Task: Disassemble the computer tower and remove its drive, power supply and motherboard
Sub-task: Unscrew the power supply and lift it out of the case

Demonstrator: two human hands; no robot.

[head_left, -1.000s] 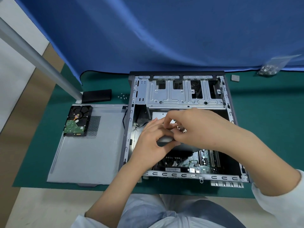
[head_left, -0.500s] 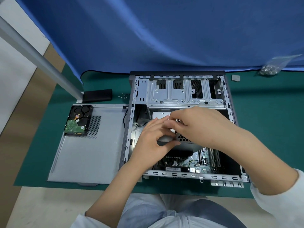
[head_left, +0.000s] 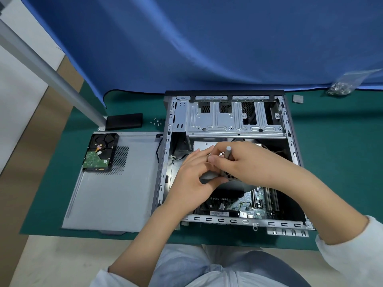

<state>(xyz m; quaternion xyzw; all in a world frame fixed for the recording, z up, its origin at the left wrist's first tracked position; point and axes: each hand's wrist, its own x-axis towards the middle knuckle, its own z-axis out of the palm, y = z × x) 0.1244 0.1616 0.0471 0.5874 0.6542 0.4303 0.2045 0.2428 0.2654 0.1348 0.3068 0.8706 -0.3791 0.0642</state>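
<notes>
We saw the computer tower (head_left: pixel 230 160) lying on its side on the green mat (head_left: pixel 335 162), its open side facing up; the empty drive cage (head_left: pixel 234 117) sat at the far end, and the motherboard (head_left: pixel 255 204) showed at the near end, still inside the case. Both hands met over the grey power supply (head_left: pixel 204 147) in the middle of the case; the left hand (head_left: pixel 192 179) lay against its near edge, thumb hooked under the lip and fingers curled over the top; the right hand (head_left: pixel 246 162) pinched a slim grey screwdriver (head_left: pixel 227 153) between thumb and fingers, its handle end pointing up and its tip hidden behind the fingers. The drive (head_left: pixel 100 152) was already out, resting board-side up on the far corner of the removed side panel (head_left: pixel 112 187), which lay flat just left of the tower; a black box (head_left: pixel 124 121) and a few loose screws (head_left: pixel 156 121) sat beyond the panel; a clear bag of screws (head_left: pixel 342 85) and a small grey square (head_left: pixel 298 99) lay far right, by the blue curtain (head_left: pixel 207 42).
</notes>
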